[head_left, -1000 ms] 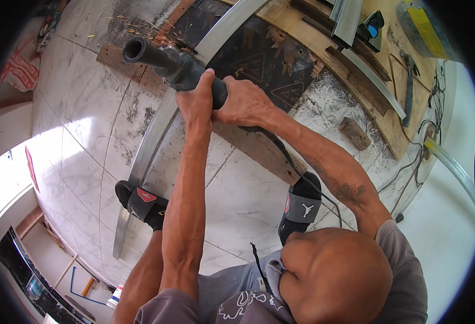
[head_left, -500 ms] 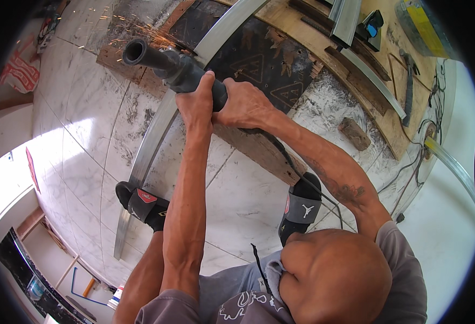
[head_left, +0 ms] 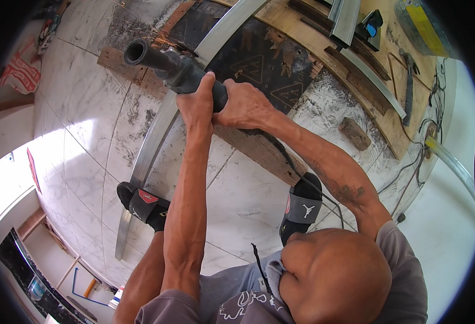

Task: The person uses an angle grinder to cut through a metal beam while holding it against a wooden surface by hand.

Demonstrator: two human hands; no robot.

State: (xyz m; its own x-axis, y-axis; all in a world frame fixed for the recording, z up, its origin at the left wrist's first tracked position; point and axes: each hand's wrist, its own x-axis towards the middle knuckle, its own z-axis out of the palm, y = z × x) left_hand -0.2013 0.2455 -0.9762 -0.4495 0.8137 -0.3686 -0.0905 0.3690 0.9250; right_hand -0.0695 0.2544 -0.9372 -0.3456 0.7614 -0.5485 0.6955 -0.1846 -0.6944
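Observation:
Both my hands are wrapped round the dark body of an angle grinder (head_left: 180, 78). My left hand (head_left: 197, 105) is closed on it from the left, its thumb along the top. Against it on the right, my right hand (head_left: 245, 105) grips the same body. A black tube with a hollow end sticks out from the grinder toward the left. The disc is mostly hidden behind the tool, at a long silvery metal bar (head_left: 153, 132). Only a few sparks show there. My left sandal (head_left: 143, 205) rests on the bar's near end.
A wooden plank (head_left: 264, 154) lies under the bar, beside my right sandal (head_left: 302, 205). Farther right are a broken block (head_left: 354, 134), a plywood board (head_left: 394, 127) with metal lengths, a hammer (head_left: 409, 86), and loose cables (head_left: 429, 127). The grinder's cord (head_left: 288, 156) runs past my right foot.
The spray of orange sparks at the far left has shrunk to a few faint specks. My hands and the grinder have hardly moved.

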